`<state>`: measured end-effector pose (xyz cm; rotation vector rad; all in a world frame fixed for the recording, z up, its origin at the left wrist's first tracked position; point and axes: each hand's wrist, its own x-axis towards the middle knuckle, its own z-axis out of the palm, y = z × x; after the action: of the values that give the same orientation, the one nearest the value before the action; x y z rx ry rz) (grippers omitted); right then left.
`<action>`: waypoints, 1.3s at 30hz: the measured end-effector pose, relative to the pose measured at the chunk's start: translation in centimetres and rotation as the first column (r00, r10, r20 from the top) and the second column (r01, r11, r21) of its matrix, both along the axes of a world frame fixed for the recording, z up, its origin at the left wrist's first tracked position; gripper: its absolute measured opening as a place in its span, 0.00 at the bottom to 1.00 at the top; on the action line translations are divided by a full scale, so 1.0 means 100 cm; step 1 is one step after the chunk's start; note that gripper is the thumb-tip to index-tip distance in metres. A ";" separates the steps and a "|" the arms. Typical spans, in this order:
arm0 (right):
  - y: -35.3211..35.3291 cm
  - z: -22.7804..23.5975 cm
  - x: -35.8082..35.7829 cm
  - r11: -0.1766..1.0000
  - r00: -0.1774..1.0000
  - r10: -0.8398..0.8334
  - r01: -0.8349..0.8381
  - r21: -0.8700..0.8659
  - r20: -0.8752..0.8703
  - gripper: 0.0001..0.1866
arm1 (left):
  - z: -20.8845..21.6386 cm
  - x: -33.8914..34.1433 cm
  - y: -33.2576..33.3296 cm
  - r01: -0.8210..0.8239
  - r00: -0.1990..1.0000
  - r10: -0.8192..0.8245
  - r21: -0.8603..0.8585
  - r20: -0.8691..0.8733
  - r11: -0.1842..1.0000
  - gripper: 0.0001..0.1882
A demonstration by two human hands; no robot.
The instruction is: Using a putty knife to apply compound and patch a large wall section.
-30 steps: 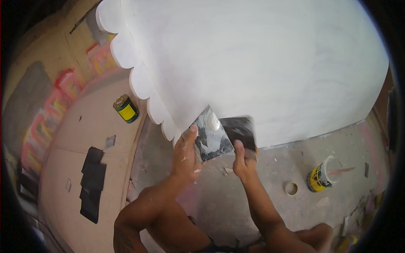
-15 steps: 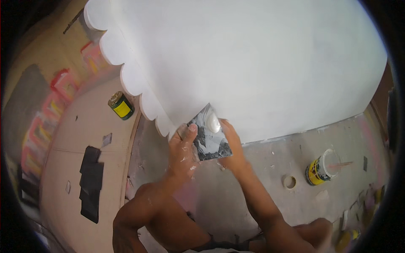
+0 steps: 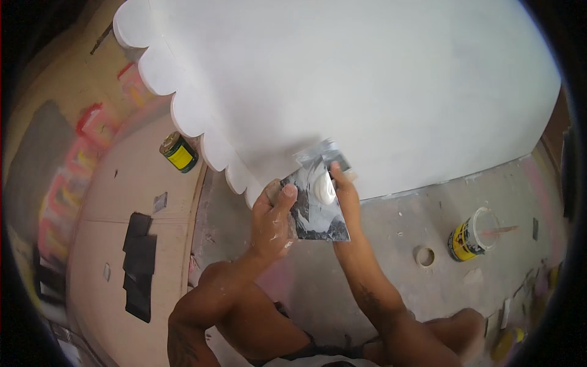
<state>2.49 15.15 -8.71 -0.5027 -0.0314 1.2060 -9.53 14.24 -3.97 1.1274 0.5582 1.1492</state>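
Observation:
My left hand is closed on a dark, thin square plate smeared with grey-white streaks, its thumb on the upper face. A mound of white paste sits on that plate. In my right hand is a flat scraper with a pale, shiny blade, slightly blurred. It is beside the plate's far right edge, over the lower part of a large white panel with a scalloped left border. Whether the blade touches the plate or the panel, I cannot tell. White residue marks my left hand.
An open paint can with a yellow label and a stick across it stands right, near a tape roll. Left, a dark tin with a yellow label and black flat pieces rest on a tan board.
The scraper has come into view above the plate in my right hand, where it was hidden before. The plate and both hands have shifted slightly right.

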 end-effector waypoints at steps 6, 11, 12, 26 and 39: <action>-0.028 -0.002 0.039 0.875 0.988 0.106 -0.147 0.461 0.112 0.12 | -0.019 -0.025 0.035 0.913 0.376 -0.653 -0.143 0.657 0.381 0.21; -0.023 0.004 0.032 0.943 0.861 0.100 -0.242 0.228 0.499 0.17 | -0.043 -0.034 0.045 0.942 0.332 -0.636 -0.215 0.696 0.257 0.19; -0.030 0.008 0.029 0.957 0.740 0.079 -0.244 0.158 0.668 0.17 | -0.047 -0.035 0.047 0.959 0.278 -0.631 -0.175 0.724 0.222 0.21; -0.052 0.026 0.017 0.923 0.531 0.013 -0.333 0.195 0.847 0.15 | -0.029 -0.027 0.055 0.188 0.981 -0.166 -0.648 0.096 0.738 0.16; -0.037 -0.006 0.000 0.696 0.250 -0.713 0.370 0.616 0.655 0.17 | -0.053 -0.018 0.041 -0.197 0.904 0.364 0.536 -0.225 0.821 0.14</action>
<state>2.45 11.44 -9.31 -0.7006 -0.8945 0.0734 -11.31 18.35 -9.25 1.7512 0.7170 1.4325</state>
